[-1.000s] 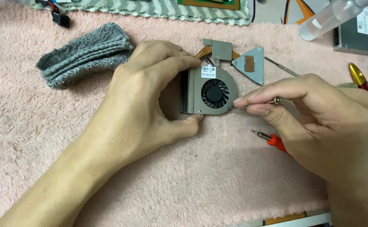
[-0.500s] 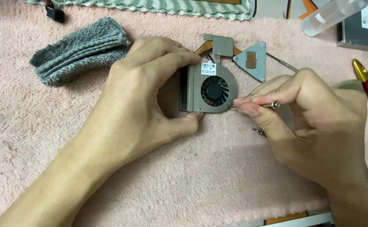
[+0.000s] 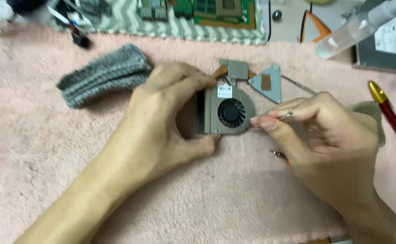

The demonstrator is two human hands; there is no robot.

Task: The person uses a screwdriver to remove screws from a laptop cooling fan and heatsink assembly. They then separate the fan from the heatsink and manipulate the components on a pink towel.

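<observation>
— Start at the fingertips. What are they on?

— The right hand (image 3: 324,140) has thumb and forefinger pinched together on a thin metal tool, a small screwdriver (image 3: 270,121) by the look of it, whose tip meets the right edge of the laptop cooling fan (image 3: 228,112). The other fingers are curled under. The left hand (image 3: 168,113) is cupped over the fan's left side, fingers (image 3: 193,77) arched over the top edge, thumb (image 3: 202,143) pressed against the bottom edge, clamping the fan to the mat.

— And the pose of the arms?

— Both forearms come in from the bottom of the view, the left slanting up from the lower left, the right from the lower right corner, wrists low on the pink fleecy mat (image 3: 48,158).

— Where does the fan lie?

— Flat on the mat, near its middle, between the two hands, its black rotor facing up.

— Count the rest.

— One fan. One triangular metal plate (image 3: 268,83) just beside its upper right, and a square plate (image 3: 237,70) above it. One grey knitted cloth (image 3: 105,74), folded, left of the left hand. One red-handled tool with a gold cap (image 3: 390,117) at the right edge. A second red-handled tool tip (image 3: 279,155) peeks from under the right hand. One green circuit board (image 3: 216,9) on a striped cloth (image 3: 170,27) at the top.
</observation>
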